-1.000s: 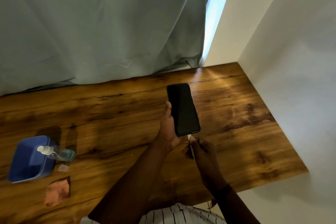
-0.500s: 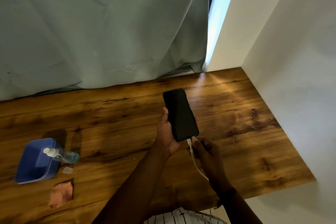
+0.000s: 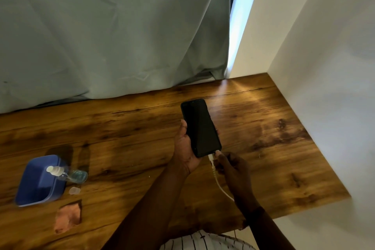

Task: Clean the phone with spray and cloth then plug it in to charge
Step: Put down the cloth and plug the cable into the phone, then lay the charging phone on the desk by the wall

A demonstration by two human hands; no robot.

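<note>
Starting at the far left, I see a blue container (image 3: 38, 180) on the wooden tabletop (image 3: 125, 132), with a small clear spray bottle (image 3: 68, 174) lying on its side against it and a loose cap (image 3: 73, 190) just beside. Near the front edge lies a crumpled pink cloth (image 3: 68, 216). Toward the middle, my left hand (image 3: 186, 148) is closed around the phone (image 3: 200, 128), cradling its lower half from behind, dark screen up, held above the tabletop. To its right, my right hand (image 3: 231, 170) pinches the white charging cable (image 3: 218, 178) at its plug, which meets the phone's bottom edge; I cannot tell whether it is fully seated. I judge the phone rigid, smooth and slippery, so gripping its side edges is safest. The cable is limp; hold it by the plug.
</note>
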